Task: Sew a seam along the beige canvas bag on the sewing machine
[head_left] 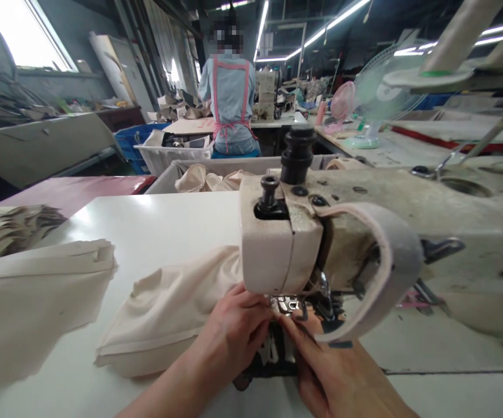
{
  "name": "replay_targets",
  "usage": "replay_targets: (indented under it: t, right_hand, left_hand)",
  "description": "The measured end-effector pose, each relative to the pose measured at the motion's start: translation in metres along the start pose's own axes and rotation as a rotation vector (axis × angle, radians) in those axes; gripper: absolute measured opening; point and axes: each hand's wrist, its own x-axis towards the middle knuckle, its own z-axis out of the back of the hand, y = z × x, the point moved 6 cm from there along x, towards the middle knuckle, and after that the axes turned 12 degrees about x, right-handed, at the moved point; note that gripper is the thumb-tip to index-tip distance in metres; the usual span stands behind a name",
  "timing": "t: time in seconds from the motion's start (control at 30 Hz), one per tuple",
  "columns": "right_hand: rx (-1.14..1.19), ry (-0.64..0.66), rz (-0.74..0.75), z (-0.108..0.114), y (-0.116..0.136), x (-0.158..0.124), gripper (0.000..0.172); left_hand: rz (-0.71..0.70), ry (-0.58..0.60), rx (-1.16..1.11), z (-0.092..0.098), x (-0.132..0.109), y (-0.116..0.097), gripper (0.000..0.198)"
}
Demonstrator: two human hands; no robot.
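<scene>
A cream fabric piece lies on the white table, its right end running under the head of the sewing machine. My left hand is closed at that end, fingers pinching the fabric's edge close to the metal presser foot. From the right, my right hand reaches in beside the foot. Its index finger stretches toward the left fingertips, while the other fingers curl below. What lies under the right fingertips is mostly hidden. A pale curved strap arches from the machine head over the right hand.
Flat cream fabric pieces and a stack of cut pieces lie at left. Behind the table stands a bin with cream fabric. A person sits farther back, facing away. Two fans stand at right.
</scene>
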Motion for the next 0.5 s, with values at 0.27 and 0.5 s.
replay_targets:
  t: [0.27,0.5]
  right_hand:
    - [0.089,-0.086,-0.013,0.011,0.0,-0.004,0.049]
    - [0.106,-0.053,-0.051,0.007,-0.005,-0.004,0.057]
  left_hand:
    - [-0.028,0.02,0.088,0.006,0.003,-0.005,0.018]
    - [-0.043,-0.021,0.105,0.007,0.003,-0.007,0.018]
